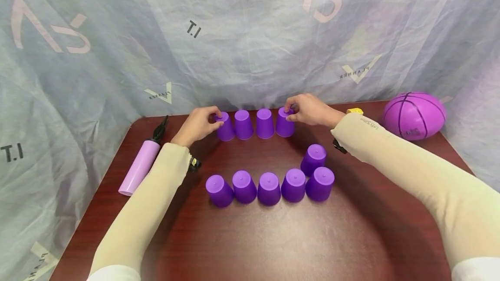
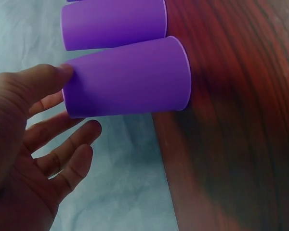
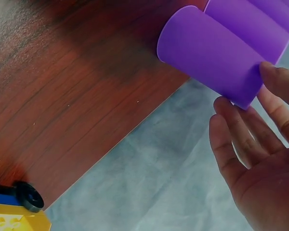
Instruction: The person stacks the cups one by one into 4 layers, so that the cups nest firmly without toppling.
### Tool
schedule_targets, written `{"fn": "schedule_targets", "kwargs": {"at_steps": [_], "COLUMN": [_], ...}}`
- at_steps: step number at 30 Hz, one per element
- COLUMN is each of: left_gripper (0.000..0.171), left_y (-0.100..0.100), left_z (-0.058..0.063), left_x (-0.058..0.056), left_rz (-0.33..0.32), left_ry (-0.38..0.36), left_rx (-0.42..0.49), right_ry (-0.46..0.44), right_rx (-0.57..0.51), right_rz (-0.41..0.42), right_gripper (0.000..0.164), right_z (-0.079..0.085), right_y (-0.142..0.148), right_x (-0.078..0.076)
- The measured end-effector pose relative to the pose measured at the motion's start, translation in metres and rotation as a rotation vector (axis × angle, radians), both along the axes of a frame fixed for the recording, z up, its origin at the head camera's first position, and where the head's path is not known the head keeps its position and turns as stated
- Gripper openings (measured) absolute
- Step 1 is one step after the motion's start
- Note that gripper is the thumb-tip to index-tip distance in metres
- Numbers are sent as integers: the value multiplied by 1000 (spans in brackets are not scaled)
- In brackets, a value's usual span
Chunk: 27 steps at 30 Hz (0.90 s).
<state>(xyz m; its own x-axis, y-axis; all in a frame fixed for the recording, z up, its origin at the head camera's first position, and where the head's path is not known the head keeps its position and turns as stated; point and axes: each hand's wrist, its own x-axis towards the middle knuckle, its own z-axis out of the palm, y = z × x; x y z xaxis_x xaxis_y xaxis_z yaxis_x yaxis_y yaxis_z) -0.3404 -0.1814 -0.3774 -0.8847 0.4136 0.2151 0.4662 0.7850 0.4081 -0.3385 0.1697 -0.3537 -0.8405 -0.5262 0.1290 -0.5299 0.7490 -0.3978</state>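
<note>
Four upside-down purple cups [image 1: 264,124] stand in a row near the table's [image 1: 273,246] far edge, and I'm on both ends! My left hand [image 1: 198,125] pinches the leftmost cup [image 1: 226,131] by its raised base; over on the other side, my right hand [image 1: 312,109] pinches the rightmost cup [image 1: 285,127] up top too. Closer to me, five cups [image 1: 269,190] form a second row, one single cup [image 1: 312,160] just behind its right end. Lilac pump [image 1: 140,166] at left, purple ball [image 1: 414,116] at right, yellow toy [image 1: 354,111] beyond my right sleeve [image 1: 406,172]!
</note>
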Motion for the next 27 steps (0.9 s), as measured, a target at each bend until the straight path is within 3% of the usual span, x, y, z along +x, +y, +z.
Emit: {"fn": "schedule_targets", "kwargs": {"at_steps": [9, 15, 19, 23, 27], "left_gripper": [19, 21, 27, 33, 32], "left_y": [4, 3, -1, -9, -19], "left_z": [4, 3, 2, 12, 25], "left_x": [2, 1, 3, 16, 46], "left_rz": [9, -15, -46, -73, -88], "left_ry": [-46, -18, 23, 80, 133], "left_rx": [15, -8, -14, 22, 49], "right_ry": [-29, -56, -33, 49, 123], "right_rx": [-16, -20, -1, -12, -55], "right_rz": [-36, -39, 8, 92, 161], "right_gripper": [21, 21, 22, 26, 28], "right_z": [-2, -1, 2, 9, 20], "right_y": [-3, -4, -2, 6, 19], "right_x": [0, 0, 2, 14, 38]}}
